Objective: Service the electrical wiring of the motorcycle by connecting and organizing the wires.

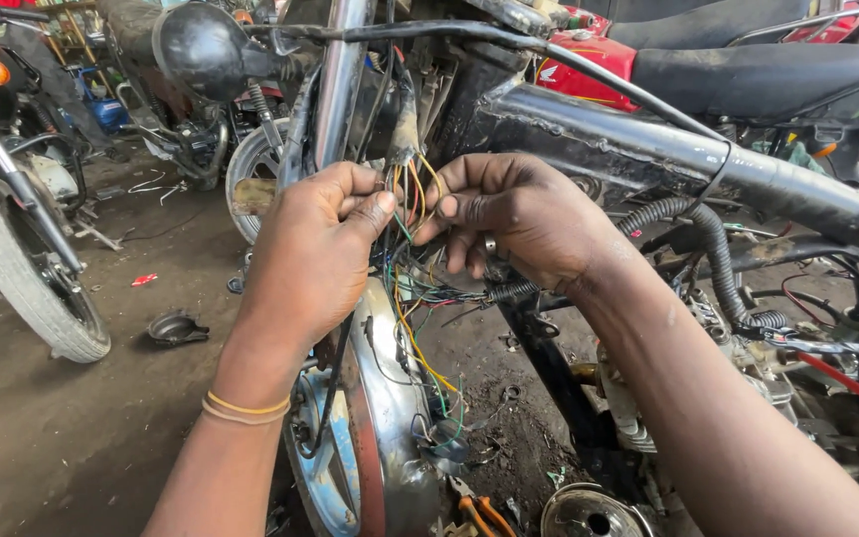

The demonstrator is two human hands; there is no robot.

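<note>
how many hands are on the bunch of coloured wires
2. The left hand pinches the coloured wires from the left; the right hand grips them from the right, just below the stripped motorcycle frame. No other hands show.

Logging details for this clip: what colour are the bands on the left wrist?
Yellow-orange: thin bands circle the wrist below the left hand, clearest in the head view.

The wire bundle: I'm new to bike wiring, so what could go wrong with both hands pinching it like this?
The thin coloured wires between the left hand and right hand might snap or pull loose if tugged. With so many similar strands, two could get mixed up. The bare metal frame tube beside them could chafe them.
</note>
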